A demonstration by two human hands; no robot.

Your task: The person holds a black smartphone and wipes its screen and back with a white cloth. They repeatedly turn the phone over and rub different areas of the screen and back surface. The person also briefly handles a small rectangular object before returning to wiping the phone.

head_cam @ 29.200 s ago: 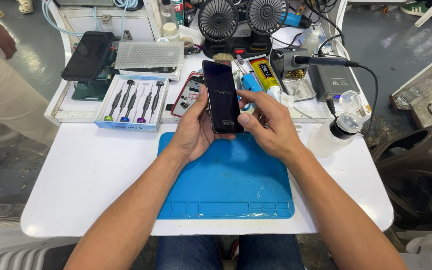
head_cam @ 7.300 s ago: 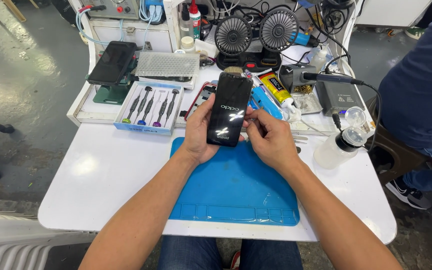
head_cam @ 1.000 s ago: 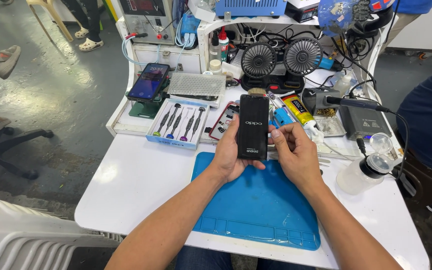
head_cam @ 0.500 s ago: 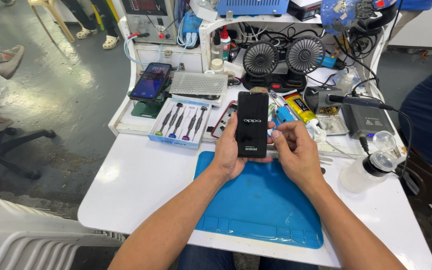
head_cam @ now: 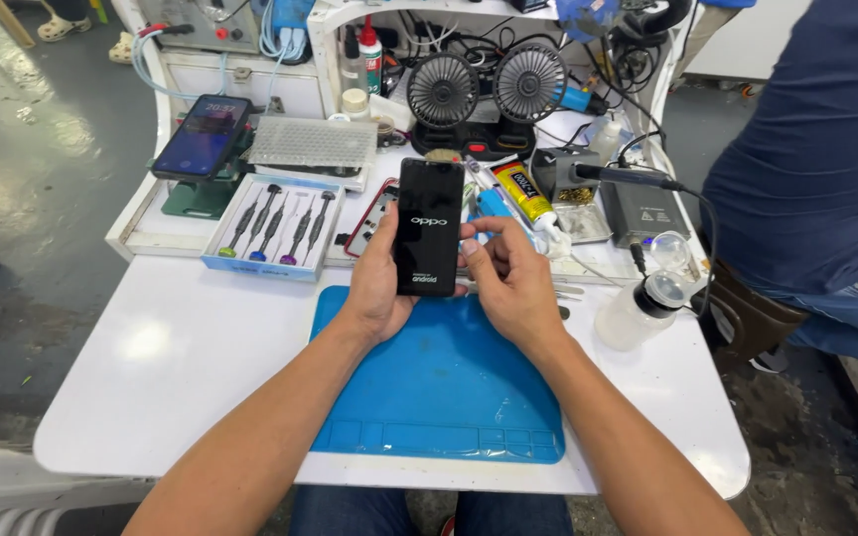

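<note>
Nearest the person, a blue rubber work mat (head_cam: 439,387) lies bare on the white table (head_cam: 171,347). Above its far edge the left hand (head_cam: 381,281) wraps around the slim black smartphone (head_cam: 428,226), fingers closed along its left side, holding it upright. The right hand (head_cam: 508,276) pinches the phone's right edge with thumb and curled fingers. The screen is lit with a white start-up logo, so the phone looks assembled and powering on; no tool is in either hand. Beyond, a blue tray of small screwdrivers (head_cam: 275,223) sits left, and a yellow-and-black glue tube (head_cam: 523,194) right. Further back stand twin black desk fans (head_cam: 489,89) and a second lit phone (head_cam: 203,136) on a green stand.
</note>
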